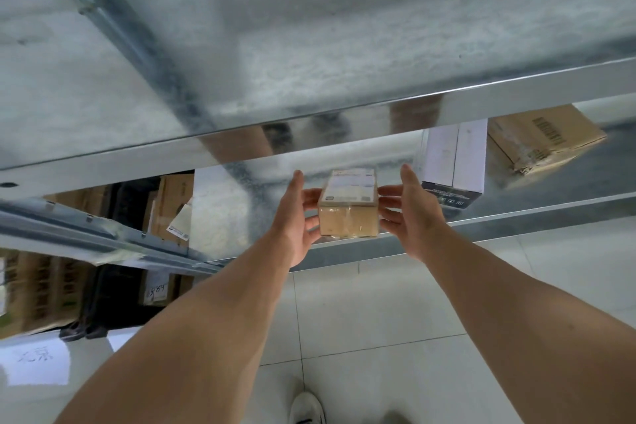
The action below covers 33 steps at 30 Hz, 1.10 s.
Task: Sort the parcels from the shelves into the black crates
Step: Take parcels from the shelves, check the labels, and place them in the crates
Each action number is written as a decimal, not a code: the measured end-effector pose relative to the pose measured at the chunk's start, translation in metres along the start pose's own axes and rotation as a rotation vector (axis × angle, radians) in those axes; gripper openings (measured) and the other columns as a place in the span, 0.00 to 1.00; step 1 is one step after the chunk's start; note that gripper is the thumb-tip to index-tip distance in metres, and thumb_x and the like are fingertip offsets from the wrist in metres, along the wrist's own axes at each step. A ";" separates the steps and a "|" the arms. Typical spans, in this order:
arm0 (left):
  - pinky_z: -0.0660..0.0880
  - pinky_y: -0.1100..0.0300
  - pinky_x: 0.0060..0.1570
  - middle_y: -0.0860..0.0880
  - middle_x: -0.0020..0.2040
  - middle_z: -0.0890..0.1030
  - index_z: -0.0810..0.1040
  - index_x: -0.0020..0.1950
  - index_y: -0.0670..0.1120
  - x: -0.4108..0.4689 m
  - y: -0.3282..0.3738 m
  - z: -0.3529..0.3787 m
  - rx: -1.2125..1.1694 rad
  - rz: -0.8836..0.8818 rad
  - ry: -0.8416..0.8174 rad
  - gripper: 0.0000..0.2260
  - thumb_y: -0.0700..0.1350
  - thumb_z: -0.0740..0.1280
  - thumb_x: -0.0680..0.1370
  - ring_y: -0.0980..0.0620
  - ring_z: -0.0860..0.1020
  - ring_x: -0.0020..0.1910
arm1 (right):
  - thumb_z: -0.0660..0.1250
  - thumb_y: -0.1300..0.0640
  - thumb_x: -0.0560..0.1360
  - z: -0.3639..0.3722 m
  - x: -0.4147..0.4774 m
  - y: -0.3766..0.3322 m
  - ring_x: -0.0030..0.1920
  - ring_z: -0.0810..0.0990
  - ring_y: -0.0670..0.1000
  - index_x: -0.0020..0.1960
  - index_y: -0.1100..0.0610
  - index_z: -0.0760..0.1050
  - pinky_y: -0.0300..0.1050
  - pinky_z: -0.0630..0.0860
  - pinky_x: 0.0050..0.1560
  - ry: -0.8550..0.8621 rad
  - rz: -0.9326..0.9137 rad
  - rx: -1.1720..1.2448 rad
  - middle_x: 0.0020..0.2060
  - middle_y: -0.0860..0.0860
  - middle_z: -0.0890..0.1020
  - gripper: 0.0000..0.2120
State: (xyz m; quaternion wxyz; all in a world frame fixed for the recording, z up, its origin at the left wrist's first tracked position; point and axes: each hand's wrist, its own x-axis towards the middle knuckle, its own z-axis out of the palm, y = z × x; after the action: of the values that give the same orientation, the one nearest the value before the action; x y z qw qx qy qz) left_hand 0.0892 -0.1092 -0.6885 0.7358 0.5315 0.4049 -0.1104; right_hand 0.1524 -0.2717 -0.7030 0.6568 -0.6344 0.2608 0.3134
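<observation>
A small brown cardboard parcel (348, 205) with a white label on top sits at the front edge of the lower metal shelf (516, 217). My left hand (296, 217) presses its left side with straight fingers, thumb pointing up. My right hand (409, 213) presses the right side the same way. The parcel is held between both palms. Black crates (127, 203) stand at the left on lower shelves, partly hidden behind the shelf rails and filled with cardboard boxes.
A white and dark box (454, 165) stands just right of the parcel, and a larger brown carton (543, 138) lies behind it. The upper shelf (309, 45) fills the top of the view. White floor tiles (378, 337) and a shoe (306, 406) lie below.
</observation>
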 end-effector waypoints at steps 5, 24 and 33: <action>0.69 0.41 0.68 0.43 0.60 0.80 0.76 0.60 0.43 -0.006 0.000 -0.008 0.039 0.020 -0.010 0.27 0.65 0.51 0.81 0.43 0.77 0.62 | 0.54 0.31 0.80 0.007 -0.008 0.005 0.59 0.79 0.55 0.53 0.58 0.82 0.59 0.72 0.66 0.053 -0.051 -0.087 0.55 0.53 0.84 0.33; 0.74 0.52 0.52 0.51 0.58 0.80 0.75 0.61 0.50 -0.100 -0.012 -0.042 -0.017 0.116 0.053 0.21 0.63 0.54 0.82 0.50 0.77 0.59 | 0.53 0.39 0.84 0.036 -0.095 0.017 0.54 0.82 0.56 0.61 0.58 0.79 0.52 0.76 0.54 -0.095 -0.045 -0.148 0.55 0.55 0.84 0.26; 0.79 0.48 0.53 0.45 0.54 0.83 0.78 0.58 0.47 -0.181 -0.031 -0.128 -0.104 0.053 0.267 0.21 0.62 0.56 0.82 0.46 0.82 0.52 | 0.53 0.42 0.85 0.103 -0.168 0.068 0.52 0.82 0.54 0.53 0.57 0.80 0.55 0.76 0.55 -0.253 0.037 -0.263 0.48 0.54 0.85 0.22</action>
State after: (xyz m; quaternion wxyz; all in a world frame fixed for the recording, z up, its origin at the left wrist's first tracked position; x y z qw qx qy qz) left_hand -0.1071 -0.0588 -0.5945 0.7047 0.5129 0.4902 0.0018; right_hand -0.0160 -0.1830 -0.6187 0.5898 -0.6654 0.1446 0.4342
